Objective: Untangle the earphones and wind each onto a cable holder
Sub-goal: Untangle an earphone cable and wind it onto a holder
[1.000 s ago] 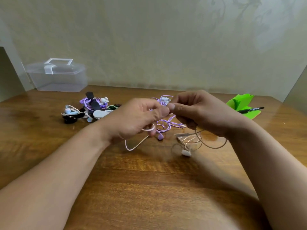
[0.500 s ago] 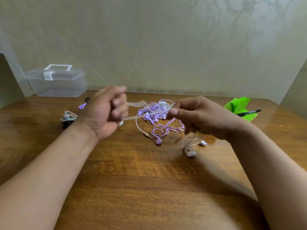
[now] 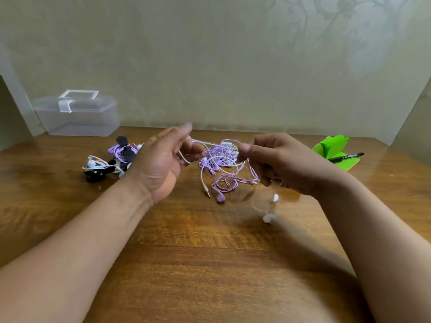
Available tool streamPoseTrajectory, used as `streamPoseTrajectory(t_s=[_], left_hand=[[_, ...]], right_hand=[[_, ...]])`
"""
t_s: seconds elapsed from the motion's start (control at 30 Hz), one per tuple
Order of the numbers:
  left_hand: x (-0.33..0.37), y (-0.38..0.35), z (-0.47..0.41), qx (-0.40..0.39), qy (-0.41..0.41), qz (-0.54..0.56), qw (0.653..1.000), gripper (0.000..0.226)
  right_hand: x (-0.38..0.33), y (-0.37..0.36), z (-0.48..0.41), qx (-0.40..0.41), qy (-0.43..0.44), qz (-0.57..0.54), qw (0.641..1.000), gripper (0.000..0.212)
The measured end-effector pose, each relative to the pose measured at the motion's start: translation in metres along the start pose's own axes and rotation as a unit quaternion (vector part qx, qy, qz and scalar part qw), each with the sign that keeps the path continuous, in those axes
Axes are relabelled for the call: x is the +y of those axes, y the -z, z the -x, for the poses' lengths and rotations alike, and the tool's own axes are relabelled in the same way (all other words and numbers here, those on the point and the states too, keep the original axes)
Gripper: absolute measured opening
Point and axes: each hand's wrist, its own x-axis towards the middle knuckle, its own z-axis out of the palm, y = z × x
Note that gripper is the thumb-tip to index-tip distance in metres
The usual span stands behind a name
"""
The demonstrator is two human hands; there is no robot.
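A tangle of purple and white earphones (image 3: 221,159) lies on the wooden table (image 3: 210,264) between my hands. My left hand (image 3: 161,166) is raised left of the tangle, palm turned inward, fingers curled round a white earphone cable (image 3: 205,142) that runs taut to my right hand. My right hand (image 3: 277,159) pinches that cable above the table, and two white earbuds (image 3: 269,217) dangle blurred beneath it. A jack plug (image 3: 206,191) and a purple earbud (image 3: 220,198) rest on the table in front of the tangle.
Earphones wound on black cable holders (image 3: 98,171) lie in a group at the left, partly behind my left hand. A clear plastic box (image 3: 77,117) stands at the back left. Green paper (image 3: 331,148) with a black pen (image 3: 346,157) lies at the right.
My hands were together pinching the cable. My left hand pulled away to the left, drawing the white cable out, and now sits with its palm turned inward; the earbuds swing under my right hand.
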Motion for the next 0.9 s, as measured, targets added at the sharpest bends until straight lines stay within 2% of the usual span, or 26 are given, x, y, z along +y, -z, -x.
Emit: streamPoseTrajectory(t_s=[0.1,0.17,0.27,0.37,0.43,0.53,0.63,0.67,0.7,0.73,0.8,0.83,0.9], left_hand=[[0.006,0.002,-0.001,0.089,0.013,0.029,0.995,0.025],[0.011,0.010,-0.003,0.104,0.026,0.014,0.994,0.028],[0.013,0.014,0.000,0.058,0.034,-0.118,0.991,0.019],[0.006,0.008,0.006,-0.032,0.031,-0.280,0.959,0.014],[0.003,0.006,0.007,-0.069,0.007,-0.387,0.919,0.028],[0.000,0.009,0.007,-0.099,-0.042,-0.533,0.839,0.024],[0.002,0.014,0.010,-0.120,-0.082,-0.667,0.731,0.047],[0.005,0.012,0.012,-0.118,-0.095,-0.692,0.705,0.050],[0.006,0.008,0.014,-0.123,-0.113,-0.691,0.703,0.050],[0.009,0.003,0.018,-0.141,-0.118,-0.650,0.737,0.049],[0.011,-0.013,0.030,-0.213,-0.048,-0.436,0.873,0.048],[0.009,-0.021,0.036,-0.241,0.003,-0.330,0.913,0.049],[0.004,-0.033,0.041,-0.254,0.037,-0.250,0.934,0.049]], right_hand=[[-0.004,-0.001,0.003,-0.071,-0.027,-0.056,0.996,0.023],[-0.005,0.003,0.003,-0.078,-0.023,-0.120,0.990,0.011],[-0.009,0.010,0.005,-0.057,0.019,-0.223,0.973,0.018],[-0.011,0.012,0.007,-0.080,0.027,-0.249,0.965,0.020],[-0.008,0.010,0.005,-0.094,0.020,-0.241,0.966,0.023],[-0.009,0.007,0.004,-0.095,0.023,-0.291,0.952,0.017],[-0.011,0.005,0.003,-0.098,0.036,-0.298,0.949,0.018],[-0.011,0.004,0.004,-0.097,0.041,-0.287,0.952,0.017],[-0.011,0.002,0.004,-0.093,0.042,-0.268,0.958,0.014],[-0.011,0.001,0.004,-0.086,0.045,-0.246,0.964,0.011],[-0.009,-0.004,0.002,-0.061,0.046,-0.198,0.977,0.008],[-0.008,-0.007,0.001,-0.049,0.045,-0.178,0.982,0.007],[-0.006,-0.011,-0.003,-0.034,0.044,-0.161,0.985,0.009]])
